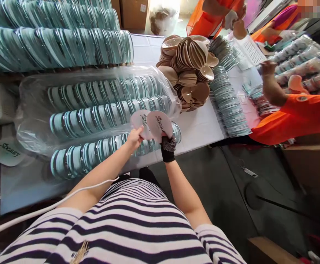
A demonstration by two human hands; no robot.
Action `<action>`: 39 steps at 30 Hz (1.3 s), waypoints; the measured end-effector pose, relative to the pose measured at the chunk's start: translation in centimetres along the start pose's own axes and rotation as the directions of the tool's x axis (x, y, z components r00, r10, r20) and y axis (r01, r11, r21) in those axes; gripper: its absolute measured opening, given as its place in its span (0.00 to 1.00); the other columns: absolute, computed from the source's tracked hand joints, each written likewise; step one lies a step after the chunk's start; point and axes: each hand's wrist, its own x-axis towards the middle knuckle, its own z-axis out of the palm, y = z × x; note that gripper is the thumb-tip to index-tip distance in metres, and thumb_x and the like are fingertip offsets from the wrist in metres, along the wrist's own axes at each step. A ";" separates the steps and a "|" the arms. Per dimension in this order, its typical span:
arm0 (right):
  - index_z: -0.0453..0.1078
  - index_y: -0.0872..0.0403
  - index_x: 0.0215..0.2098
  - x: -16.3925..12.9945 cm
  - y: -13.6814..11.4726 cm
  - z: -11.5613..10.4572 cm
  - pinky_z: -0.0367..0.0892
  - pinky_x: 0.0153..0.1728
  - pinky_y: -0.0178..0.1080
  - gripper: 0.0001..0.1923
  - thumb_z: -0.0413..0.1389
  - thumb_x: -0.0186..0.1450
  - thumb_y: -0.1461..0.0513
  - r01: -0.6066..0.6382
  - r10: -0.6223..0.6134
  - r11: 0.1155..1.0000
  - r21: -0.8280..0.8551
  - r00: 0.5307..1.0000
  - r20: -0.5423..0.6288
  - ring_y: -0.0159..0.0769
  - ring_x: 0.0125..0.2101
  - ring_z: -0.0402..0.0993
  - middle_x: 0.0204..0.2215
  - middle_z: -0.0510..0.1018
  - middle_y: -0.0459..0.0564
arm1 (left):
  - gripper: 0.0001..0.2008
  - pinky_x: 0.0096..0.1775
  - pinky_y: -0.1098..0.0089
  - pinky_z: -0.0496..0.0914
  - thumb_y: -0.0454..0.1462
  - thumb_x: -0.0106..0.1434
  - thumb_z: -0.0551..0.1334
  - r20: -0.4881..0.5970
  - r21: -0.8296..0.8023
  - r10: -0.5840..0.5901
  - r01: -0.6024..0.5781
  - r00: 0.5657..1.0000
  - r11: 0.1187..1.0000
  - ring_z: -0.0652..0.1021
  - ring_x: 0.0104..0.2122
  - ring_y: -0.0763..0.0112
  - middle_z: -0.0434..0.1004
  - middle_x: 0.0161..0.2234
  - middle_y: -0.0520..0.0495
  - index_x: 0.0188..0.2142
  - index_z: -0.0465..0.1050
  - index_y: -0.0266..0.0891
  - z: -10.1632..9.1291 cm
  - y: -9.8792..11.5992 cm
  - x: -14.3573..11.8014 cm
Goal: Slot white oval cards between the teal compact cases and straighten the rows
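My left hand [134,138], bare, grips a pale round lid [139,120] printed with dark script. My right hand [168,146], in a black glove, grips a second such printed lid [160,124] that overlaps the first on its right. Both lids are held just above the near end of a row of teal-rimmed round cases [94,154]. More rows of these cases lie inside a clear plastic bag [94,106] on the white table [198,128].
Stacked teal cases [55,44] fill the back left. A heap of beige puffs [188,69] and a fan of flat cases [228,106] lie to the right. Two people in orange work at the far right, one arm [272,86] over the table. A printed lid [7,150] lies left.
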 end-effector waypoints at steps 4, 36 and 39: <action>0.76 0.56 0.39 -5.5 2.6 -5.0 0.69 0.34 0.35 0.21 0.48 0.67 0.51 0.145 -0.138 0.933 -0.329 0.989 0.044 0.39 0.33 0.78 0.32 0.81 0.56 | 0.12 0.43 0.64 0.77 0.33 0.63 0.63 -0.127 -0.109 0.024 -0.038 0.992 0.993 0.81 0.32 0.69 0.83 0.34 0.46 0.48 0.74 0.37 -1.2 1.2 1.2; 0.71 0.58 0.37 -2.9 0.5 2.2 0.62 0.19 0.26 0.17 0.41 0.69 0.61 -0.026 0.151 0.985 -0.171 0.610 0.778 0.24 0.14 0.62 0.18 0.73 0.41 | 0.11 0.47 0.63 0.76 0.32 0.62 0.64 -0.151 -0.096 0.044 -0.059 0.988 0.994 0.82 0.41 0.64 0.83 0.38 0.41 0.46 0.75 0.33 -1.6 0.6 1.7; 0.72 0.55 0.37 -1.8 0.6 1.5 0.64 0.20 0.30 0.14 0.46 0.69 0.58 -0.134 0.252 0.968 -0.214 0.460 0.851 0.29 0.16 0.66 0.18 0.74 0.44 | 0.12 0.45 0.64 0.76 0.33 0.60 0.66 -0.158 -0.079 0.048 -0.061 0.986 0.995 0.82 0.41 0.63 0.83 0.37 0.40 0.44 0.75 0.32 -1.5 0.3 1.6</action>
